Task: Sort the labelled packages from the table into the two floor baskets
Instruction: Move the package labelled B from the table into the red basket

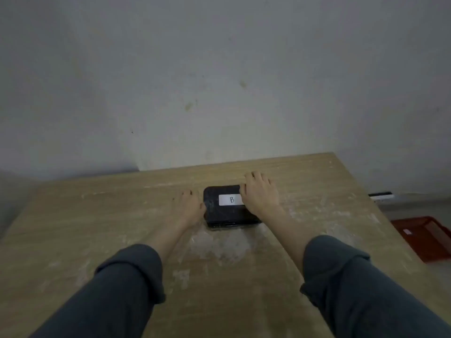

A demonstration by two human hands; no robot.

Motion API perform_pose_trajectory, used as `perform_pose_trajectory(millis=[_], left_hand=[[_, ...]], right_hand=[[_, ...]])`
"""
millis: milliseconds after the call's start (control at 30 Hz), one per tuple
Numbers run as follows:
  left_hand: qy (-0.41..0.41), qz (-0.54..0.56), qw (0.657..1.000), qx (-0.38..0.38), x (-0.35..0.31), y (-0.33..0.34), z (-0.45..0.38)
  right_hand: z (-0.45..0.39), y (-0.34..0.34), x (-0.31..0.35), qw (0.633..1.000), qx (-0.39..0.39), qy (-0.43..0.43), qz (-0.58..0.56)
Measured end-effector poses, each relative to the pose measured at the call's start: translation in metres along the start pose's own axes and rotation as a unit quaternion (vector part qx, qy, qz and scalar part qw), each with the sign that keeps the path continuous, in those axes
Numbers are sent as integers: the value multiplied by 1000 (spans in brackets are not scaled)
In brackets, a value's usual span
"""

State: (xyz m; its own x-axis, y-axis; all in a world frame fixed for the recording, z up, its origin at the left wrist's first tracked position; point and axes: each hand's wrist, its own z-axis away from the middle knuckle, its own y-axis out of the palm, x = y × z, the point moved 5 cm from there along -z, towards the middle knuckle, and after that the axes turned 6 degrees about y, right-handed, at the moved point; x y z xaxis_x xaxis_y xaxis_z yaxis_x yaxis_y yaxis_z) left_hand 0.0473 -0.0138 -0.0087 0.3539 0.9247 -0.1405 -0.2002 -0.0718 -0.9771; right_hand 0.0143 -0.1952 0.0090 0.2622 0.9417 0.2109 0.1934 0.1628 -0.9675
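A flat black package with a white label reading "B" lies on the wooden table, toward its far side. My left hand rests flat on the table against the package's left edge, thumb touching it. Over the package's right end lies my right hand, fingers spread and covering the label's right tip. Neither hand has lifted the package; it sits flat on the wood. A red basket stands on the floor to the right of the table; its inside is only partly visible.
A grey wall rises right behind the table's far edge. The tabletop is scuffed with pale patches. A white and black strip lies on the floor at the right, beyond the red basket. The second basket is out of view.
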Motion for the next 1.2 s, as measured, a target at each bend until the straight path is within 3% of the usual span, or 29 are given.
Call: perform_pose_trajectory(millis=[167, 300, 467, 633, 933, 1200], left_hand=[[-15, 18, 1000, 6, -4, 40, -8], [-19, 86, 994, -62, -3, 55, -13], [-22, 232, 968, -96, -7, 63, -11], [-40, 318, 939, -124, -14, 63, -8], [20, 278, 938, -207, -37, 1, 8], [163, 232, 933, -221, -110, -41, 28]], right_hand=[[1, 42, -19, 1000, 4, 10, -2], [3, 67, -36, 999, 20, 37, -33], [6, 83, -39, 974, 83, 102, -184], [8, 80, -35, 966, 74, 110, -223], [26, 11, -39, 935, -51, 102, -337], [62, -71, -86, 928, -159, 109, -319]])
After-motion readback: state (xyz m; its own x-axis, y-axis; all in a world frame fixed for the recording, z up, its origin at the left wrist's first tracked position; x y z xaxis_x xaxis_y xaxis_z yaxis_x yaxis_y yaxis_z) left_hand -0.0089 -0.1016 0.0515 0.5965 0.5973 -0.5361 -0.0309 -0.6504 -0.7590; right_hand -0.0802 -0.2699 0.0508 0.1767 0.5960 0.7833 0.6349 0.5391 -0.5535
